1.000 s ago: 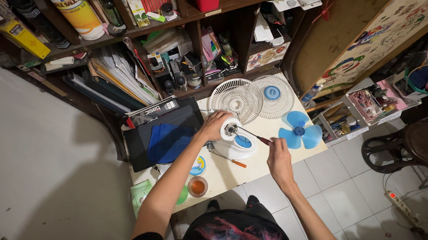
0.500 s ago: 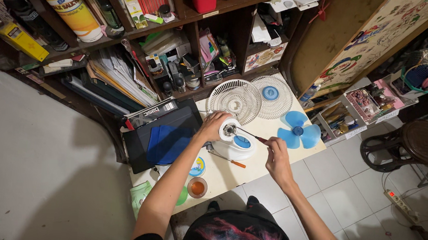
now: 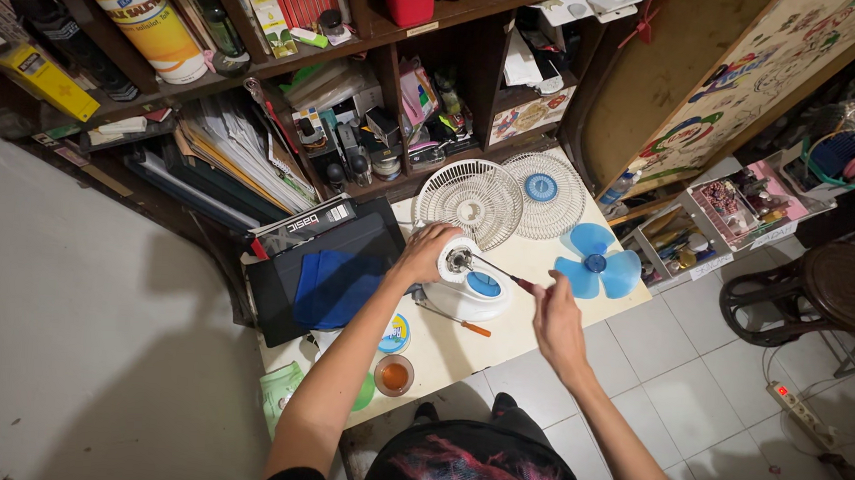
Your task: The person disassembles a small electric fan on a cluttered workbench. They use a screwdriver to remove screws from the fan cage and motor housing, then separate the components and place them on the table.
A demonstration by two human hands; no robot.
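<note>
Working on a cluttered desk (image 3: 542,328): fan motor housing (image 3: 465,273) sits mid-desk, left hand (image 3: 427,253) grip clamped on it. Right hand (image 3: 555,314) grip closed around screwdriver (image 3: 501,271), tip at the shaft. Risk: tip slips, housing tips over.

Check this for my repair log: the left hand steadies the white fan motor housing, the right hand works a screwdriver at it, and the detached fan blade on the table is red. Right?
Not quite. The head view shows the detached fan blade is blue, not red. The rest stands: the left hand steadies the white fan motor housing while the right hand works a screwdriver at it, on the table.
</note>
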